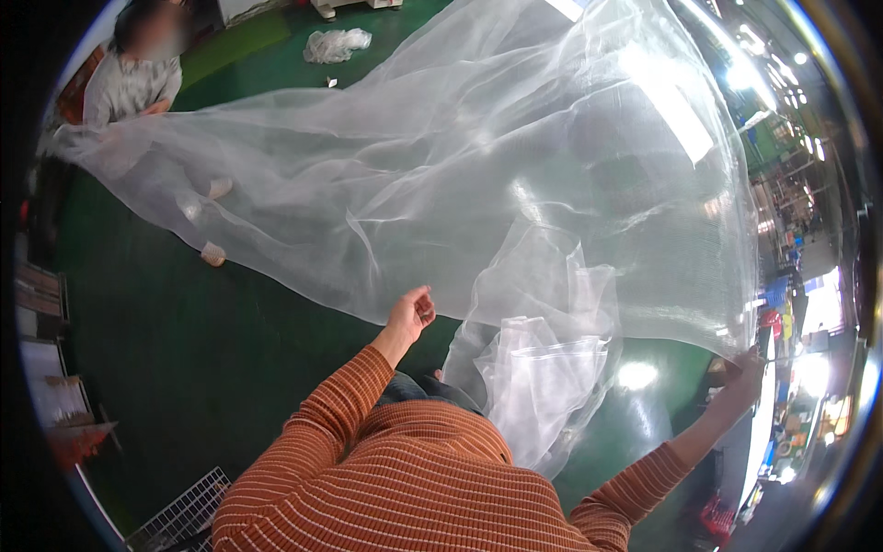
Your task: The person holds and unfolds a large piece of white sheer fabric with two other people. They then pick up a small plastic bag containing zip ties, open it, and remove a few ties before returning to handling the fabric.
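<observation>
A huge sheet of sheer white mesh netting (515,175) billows across most of the view, stretched between the person wearing the camera and a second person in a grey top (129,87) who holds its far end at the upper left. It hangs in the air above a dark green glossy floor (184,340), with a narrower fold of the same netting drooping down in front of the wearer's striped orange jumper (395,478).

The wearer's arms are spread wide. The right hand (740,368) is out at the far right, gripping the lower corner of the netting in a closed fist. The left hand (411,311) is curled shut, pinching the near edge of the netting.

A crumpled white bundle of similar netting (338,43) lies on the floor well beyond the sheet, and a grey wire grid panel (184,511) sits by the wearer's left side at the bottom edge.

The risks, as I judge them: the drooping fold hangs close to the wearer's legs and could be trodden on or tangle; if the two people pull unevenly, the thin edge could slip from the left pinch or the mesh could tear; a sagging edge might also snag on the wire grid.
</observation>
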### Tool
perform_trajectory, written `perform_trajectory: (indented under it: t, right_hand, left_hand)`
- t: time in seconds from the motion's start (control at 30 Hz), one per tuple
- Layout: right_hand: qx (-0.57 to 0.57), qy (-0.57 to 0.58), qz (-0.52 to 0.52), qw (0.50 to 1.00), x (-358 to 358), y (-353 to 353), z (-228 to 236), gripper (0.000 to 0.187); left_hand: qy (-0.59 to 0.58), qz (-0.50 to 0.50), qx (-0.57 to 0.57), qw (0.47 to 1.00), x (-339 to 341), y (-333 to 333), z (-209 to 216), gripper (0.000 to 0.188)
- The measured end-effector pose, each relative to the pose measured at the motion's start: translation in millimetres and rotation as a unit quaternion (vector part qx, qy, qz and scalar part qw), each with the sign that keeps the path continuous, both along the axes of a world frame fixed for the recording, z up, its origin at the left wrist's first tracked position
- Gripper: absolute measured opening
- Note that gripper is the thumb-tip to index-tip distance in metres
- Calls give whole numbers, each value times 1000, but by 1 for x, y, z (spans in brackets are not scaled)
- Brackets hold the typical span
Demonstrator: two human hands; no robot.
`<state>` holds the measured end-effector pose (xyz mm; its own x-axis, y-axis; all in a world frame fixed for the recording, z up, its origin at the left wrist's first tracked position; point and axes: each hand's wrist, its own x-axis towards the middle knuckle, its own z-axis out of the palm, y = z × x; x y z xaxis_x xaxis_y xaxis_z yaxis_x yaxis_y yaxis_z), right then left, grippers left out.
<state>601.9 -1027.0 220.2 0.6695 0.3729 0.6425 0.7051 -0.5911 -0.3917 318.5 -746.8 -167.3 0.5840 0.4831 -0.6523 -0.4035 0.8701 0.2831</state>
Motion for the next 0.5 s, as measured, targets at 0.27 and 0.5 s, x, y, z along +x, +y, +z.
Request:
perform_trajectory:
  t: [0.27,0.5]
  right_hand:
    - [119,175,124,969,193,-46,40,29]
    - [241,447,499,702,404,-11,147,26]
  left_hand:
    - [252,-98,632,726,-17,-74,118,30]
    - [412,117,841,331,-19,-75,186,47]
